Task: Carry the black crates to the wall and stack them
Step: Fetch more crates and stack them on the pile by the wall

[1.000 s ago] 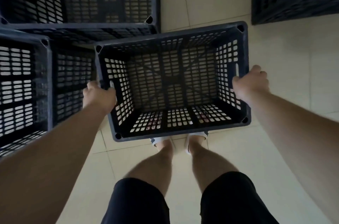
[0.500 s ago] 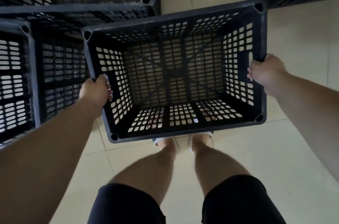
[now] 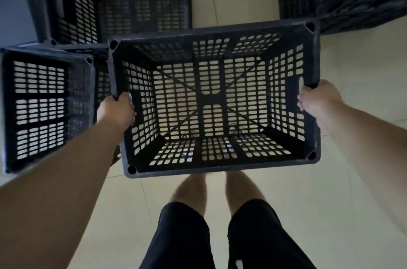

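Head view, held crate (image 3: 213, 165), crates (image 3: 39, 110) left, ahead

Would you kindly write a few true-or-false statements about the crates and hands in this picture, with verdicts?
1. Both hands grip the held crate. True: the left hand and the right hand hold its short sides.
2. The held crate is full of bottles. False: it is empty, with the floor showing through its slots.
3. Another crate stands to the left of the held one. True.
4. The held crate rests on the floor. False: it is lifted, above the person's legs.
5. The held crate is white. False: it is black.
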